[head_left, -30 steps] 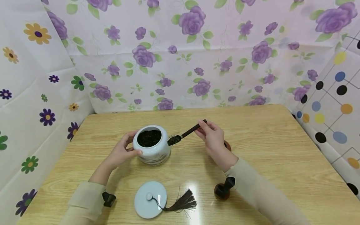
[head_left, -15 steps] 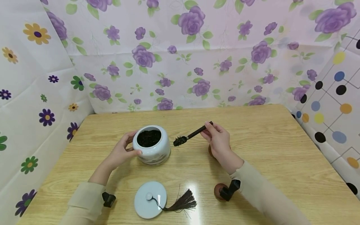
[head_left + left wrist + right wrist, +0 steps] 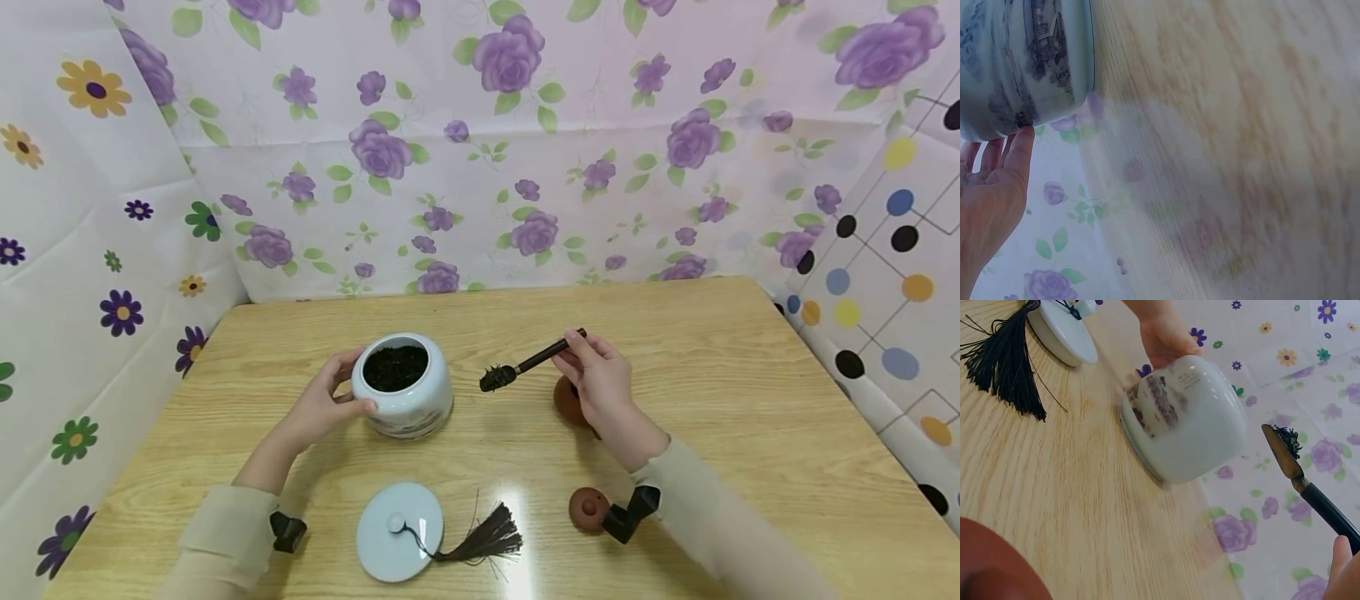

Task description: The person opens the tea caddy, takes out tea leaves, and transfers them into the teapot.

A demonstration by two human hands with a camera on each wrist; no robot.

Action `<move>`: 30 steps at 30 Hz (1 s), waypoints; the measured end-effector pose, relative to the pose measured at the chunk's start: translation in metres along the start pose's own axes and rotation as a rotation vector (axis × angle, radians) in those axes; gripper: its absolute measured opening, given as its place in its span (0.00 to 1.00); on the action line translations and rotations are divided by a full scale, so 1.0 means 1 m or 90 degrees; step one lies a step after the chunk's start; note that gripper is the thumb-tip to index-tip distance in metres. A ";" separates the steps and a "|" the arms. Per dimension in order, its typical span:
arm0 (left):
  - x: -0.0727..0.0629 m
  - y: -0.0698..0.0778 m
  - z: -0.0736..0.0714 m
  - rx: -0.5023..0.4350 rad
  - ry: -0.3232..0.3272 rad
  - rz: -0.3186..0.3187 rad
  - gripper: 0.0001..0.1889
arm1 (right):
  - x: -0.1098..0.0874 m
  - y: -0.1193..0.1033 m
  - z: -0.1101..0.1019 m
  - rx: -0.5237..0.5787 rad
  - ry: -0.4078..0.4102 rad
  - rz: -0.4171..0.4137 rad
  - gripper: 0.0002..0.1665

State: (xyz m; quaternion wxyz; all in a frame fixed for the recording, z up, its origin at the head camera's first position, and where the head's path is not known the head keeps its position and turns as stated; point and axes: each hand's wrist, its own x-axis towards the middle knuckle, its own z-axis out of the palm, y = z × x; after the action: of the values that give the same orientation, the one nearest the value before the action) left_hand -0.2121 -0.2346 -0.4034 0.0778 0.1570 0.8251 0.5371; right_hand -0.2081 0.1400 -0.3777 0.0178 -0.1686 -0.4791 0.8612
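A white porcelain tea jar [image 3: 411,410] with a painted band stands left of centre in the head view, dark tea leaves [image 3: 395,368] inside it. My left hand [image 3: 324,408] holds its left side, thumb at the front; the left wrist view shows fingertips against the jar wall [image 3: 1029,62]. My right hand [image 3: 600,382] pinches the dark handle of a tea scoop [image 3: 543,356] above the table, right of the jar. A heap of leaves lies in the scoop's bowl [image 3: 1282,453]. Below that hand, a reddish-brown teapot [image 3: 567,403] is partly hidden.
The jar's pale lid [image 3: 397,542] lies near the front with a dark tassel [image 3: 491,533] spread to its right. A small reddish-brown teapot lid [image 3: 588,507] sits beside the right wrist's black camera mount [image 3: 633,512]. Flowered cloth [image 3: 465,192] hangs behind the wooden table [image 3: 712,400].
My right hand has moved right and slightly toward the front, carrying the loaded scoop away from the jar's side. More of the teapot and its lid shows. My left hand stays on the jar.
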 end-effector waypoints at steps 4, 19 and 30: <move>0.000 0.000 0.000 -0.004 0.000 0.003 0.41 | -0.001 -0.004 -0.007 0.008 0.005 0.004 0.04; 0.001 -0.002 -0.001 -0.010 -0.005 -0.003 0.42 | -0.004 -0.016 -0.039 0.058 0.042 0.006 0.09; 0.000 -0.002 0.000 -0.011 -0.002 0.003 0.41 | -0.005 -0.021 -0.066 0.067 0.048 0.010 0.08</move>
State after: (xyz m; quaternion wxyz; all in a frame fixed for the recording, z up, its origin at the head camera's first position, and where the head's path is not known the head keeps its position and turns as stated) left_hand -0.2128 -0.2351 -0.4048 0.0795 0.1591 0.8201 0.5438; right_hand -0.1853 0.2049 -0.3906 0.0379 -0.2038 -0.4308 0.8783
